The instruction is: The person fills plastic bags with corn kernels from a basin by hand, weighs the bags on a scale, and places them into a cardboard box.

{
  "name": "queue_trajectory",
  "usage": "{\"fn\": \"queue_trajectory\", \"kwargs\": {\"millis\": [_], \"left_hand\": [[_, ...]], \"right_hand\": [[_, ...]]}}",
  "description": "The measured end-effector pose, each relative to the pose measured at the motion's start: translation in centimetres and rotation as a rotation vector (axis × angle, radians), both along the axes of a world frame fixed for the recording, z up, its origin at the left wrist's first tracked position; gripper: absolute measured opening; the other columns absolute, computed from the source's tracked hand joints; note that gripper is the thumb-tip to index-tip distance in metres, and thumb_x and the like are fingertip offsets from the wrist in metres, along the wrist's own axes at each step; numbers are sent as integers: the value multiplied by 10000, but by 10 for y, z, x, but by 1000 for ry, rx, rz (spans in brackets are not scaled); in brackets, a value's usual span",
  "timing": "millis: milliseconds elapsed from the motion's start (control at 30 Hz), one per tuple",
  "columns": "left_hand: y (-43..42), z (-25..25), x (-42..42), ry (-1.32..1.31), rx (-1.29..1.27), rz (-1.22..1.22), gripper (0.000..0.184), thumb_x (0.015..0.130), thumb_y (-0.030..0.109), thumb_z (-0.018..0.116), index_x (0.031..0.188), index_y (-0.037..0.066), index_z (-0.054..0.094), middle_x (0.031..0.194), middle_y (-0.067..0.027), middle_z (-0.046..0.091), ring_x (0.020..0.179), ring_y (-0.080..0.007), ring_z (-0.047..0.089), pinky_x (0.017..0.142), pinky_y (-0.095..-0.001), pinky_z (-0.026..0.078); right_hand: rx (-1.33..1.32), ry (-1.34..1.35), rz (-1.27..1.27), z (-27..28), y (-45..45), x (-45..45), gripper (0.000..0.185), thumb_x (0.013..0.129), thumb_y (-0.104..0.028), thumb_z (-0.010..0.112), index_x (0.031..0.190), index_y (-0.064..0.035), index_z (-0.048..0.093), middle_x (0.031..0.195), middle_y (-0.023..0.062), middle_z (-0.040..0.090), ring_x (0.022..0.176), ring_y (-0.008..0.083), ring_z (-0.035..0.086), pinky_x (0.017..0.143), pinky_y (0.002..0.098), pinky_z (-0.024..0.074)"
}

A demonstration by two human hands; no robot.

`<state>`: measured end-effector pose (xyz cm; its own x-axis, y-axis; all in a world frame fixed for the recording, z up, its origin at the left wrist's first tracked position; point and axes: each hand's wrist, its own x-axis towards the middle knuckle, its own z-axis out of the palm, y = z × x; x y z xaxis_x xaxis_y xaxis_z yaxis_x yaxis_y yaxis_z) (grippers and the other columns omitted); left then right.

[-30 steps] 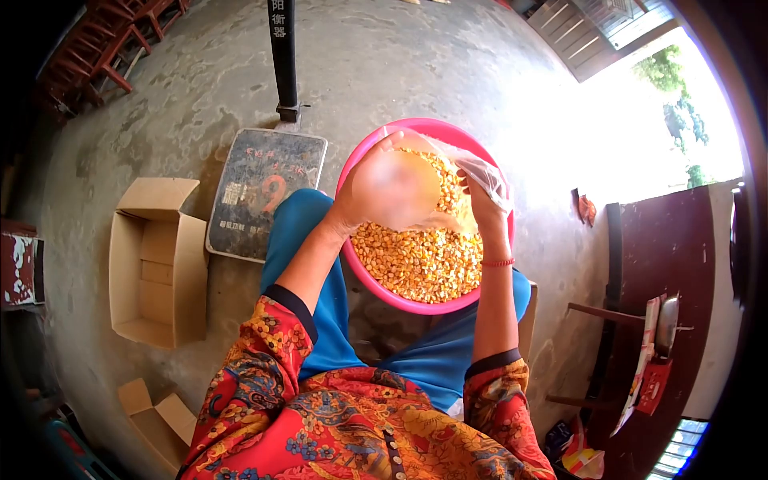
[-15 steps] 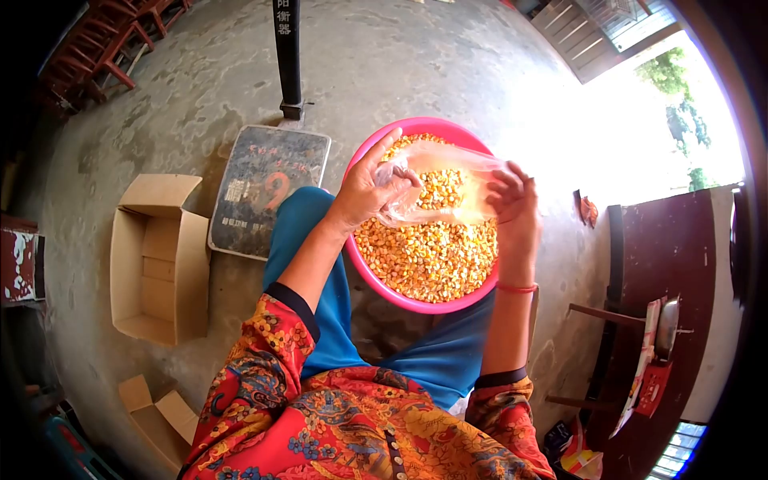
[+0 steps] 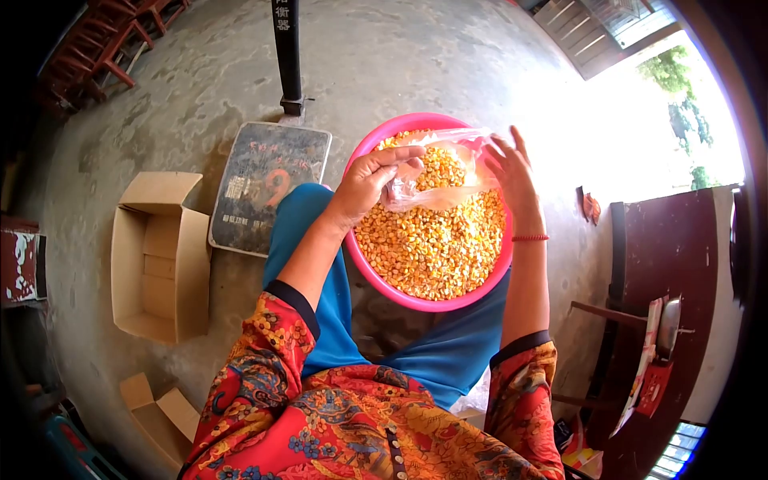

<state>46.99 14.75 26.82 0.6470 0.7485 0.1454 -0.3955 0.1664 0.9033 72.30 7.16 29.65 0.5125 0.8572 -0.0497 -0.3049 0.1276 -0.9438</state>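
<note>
A pink basin (image 3: pixel 370 284) full of yellow corn kernels (image 3: pixel 424 252) sits between my knees. Over the kernels hangs a clear plastic bag (image 3: pixel 444 197), its mouth spread and some kernels showing through the film. My left hand (image 3: pixel 364 186) pinches the bag's left side, index finger stretched to the right. At the bag's right side is my right hand (image 3: pixel 514 180), fingers apart and raised near the basin's rim; whether they touch the film is unclear.
Left of the basin lies a scale platform (image 3: pixel 268 188) with a black post (image 3: pixel 288 60). An open cardboard box (image 3: pixel 192 272) stands farther left, another box (image 3: pixel 164 420) below it. Dark red furniture (image 3: pixel 664 264) is at right, stacked wooden chairs (image 3: pixel 100 48) at upper left.
My right hand has moved slightly right, and its fingers have spread. The bag's right side has drawn in and crumpled. My left hand stays almost in place, its index finger now pointing right.
</note>
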Motion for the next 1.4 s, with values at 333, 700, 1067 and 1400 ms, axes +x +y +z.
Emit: {"fn": "queue_trajectory", "kwargs": {"millis": [333, 700, 1067, 1400], "left_hand": [[5, -12, 6, 9, -123, 166, 203, 831, 40, 560, 1015, 19, 644, 953, -22, 629, 845, -61, 547, 795, -208, 446], [9, -24, 5, 140, 133, 130, 269, 846, -39, 484, 1058, 40, 630, 993, -13, 625, 905, -63, 548, 797, -219, 466], [3, -7, -3, 11, -94, 94, 285, 832, -20, 529, 1100, 37, 606, 1020, -45, 615, 939, -87, 557, 827, -227, 466], [3, -7, -2, 4, -106, -5, 317, 809, -12, 577, 1119, 53, 598, 1017, -39, 616, 948, -90, 560, 834, -229, 463]], "right_hand": [[-194, -933, 237, 16, -12, -53, 394, 812, -38, 569, 1199, -100, 530, 961, 49, 597, 799, 95, 563, 699, 241, 484], [-272, -917, 197, -1, -22, -24, 138, 826, -71, 574, 918, 4, 645, 856, 76, 651, 808, 127, 606, 720, 255, 480], [192, -1517, 656, -36, -38, -138, 120, 748, -127, 603, 857, -78, 601, 984, 78, 568, 950, 274, 527, 828, 405, 405], [95, -1573, 533, -51, -52, -99, 87, 743, -127, 639, 791, -62, 606, 825, 74, 580, 767, 257, 573, 680, 350, 457]]}}
